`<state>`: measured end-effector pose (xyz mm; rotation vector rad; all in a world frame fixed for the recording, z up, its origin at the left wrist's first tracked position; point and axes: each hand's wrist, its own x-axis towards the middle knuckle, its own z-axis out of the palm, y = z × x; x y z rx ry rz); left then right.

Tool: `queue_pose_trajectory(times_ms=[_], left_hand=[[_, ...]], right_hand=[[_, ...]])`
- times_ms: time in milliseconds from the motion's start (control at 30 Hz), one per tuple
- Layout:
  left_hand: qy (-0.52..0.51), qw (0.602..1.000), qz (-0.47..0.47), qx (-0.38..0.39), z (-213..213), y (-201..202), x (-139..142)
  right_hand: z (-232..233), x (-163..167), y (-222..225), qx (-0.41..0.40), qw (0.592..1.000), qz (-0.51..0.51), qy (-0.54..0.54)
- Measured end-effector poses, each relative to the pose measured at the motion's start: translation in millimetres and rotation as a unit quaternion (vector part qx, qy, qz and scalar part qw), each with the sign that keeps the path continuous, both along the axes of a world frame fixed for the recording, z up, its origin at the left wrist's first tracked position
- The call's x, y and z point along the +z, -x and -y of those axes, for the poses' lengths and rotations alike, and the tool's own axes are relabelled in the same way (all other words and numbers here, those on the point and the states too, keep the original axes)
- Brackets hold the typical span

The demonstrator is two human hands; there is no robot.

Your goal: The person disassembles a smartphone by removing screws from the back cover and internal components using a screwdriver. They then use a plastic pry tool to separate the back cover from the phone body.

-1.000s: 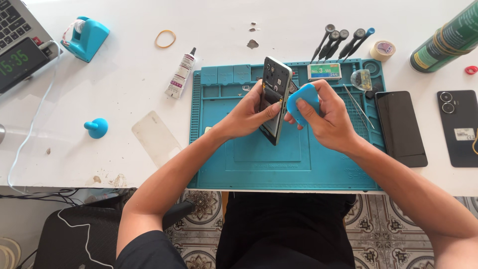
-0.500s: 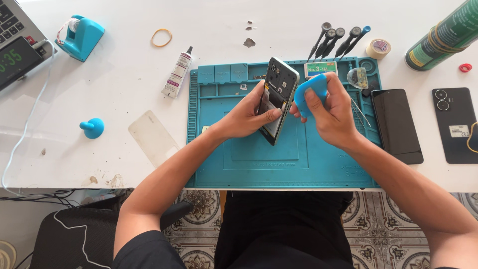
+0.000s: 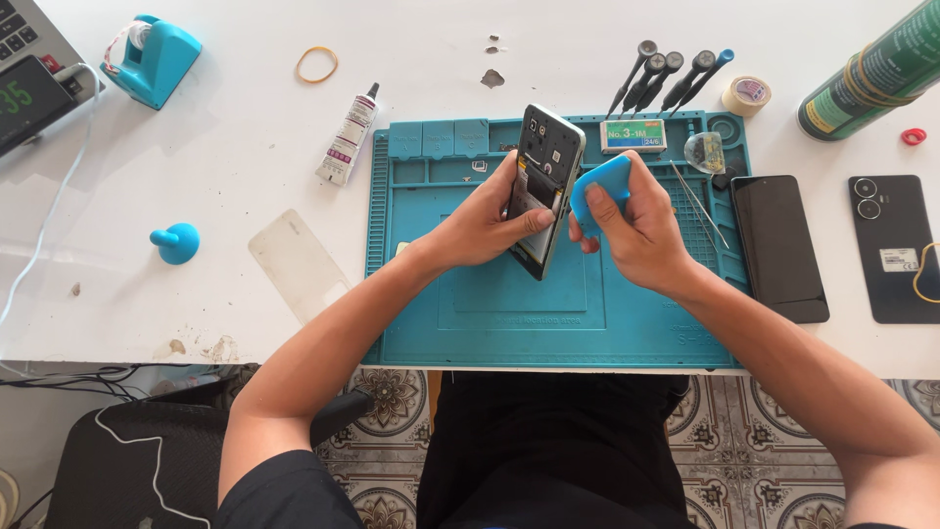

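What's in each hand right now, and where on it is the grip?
Left hand holds the opened phone tilted on edge, grip along its lower long side. Right hand pinches the blue pick-shaped tool at its lower part, tool against the phone's edge.

Person wears black short-sleeve shirt; the sleeves end at upper arms, forearms bare. Black trousers/shorts on lap, plain fabric, no print visible. Left hand [image 3: 482, 223] and right hand [image 3: 641, 225]: no gloves, no rings, no watch or wristband. Nails short.
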<state>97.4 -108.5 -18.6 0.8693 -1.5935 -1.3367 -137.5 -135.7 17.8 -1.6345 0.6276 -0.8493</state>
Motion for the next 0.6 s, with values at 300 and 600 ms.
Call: queue_pose_trajectory(times_ms=[300,600], left_hand=[[0.043,0.999,0.016,0.019,0.9,0.0,-3.1],[0.02,0.999,0.005,0.035,1.5,3.2,2.5]], right_hand=[[0.1,0.9,-2.2,0.041,0.999,-0.022,-0.021],[4.3,-2.9,-3.4,0.07,0.997,0.015,-0.038]])
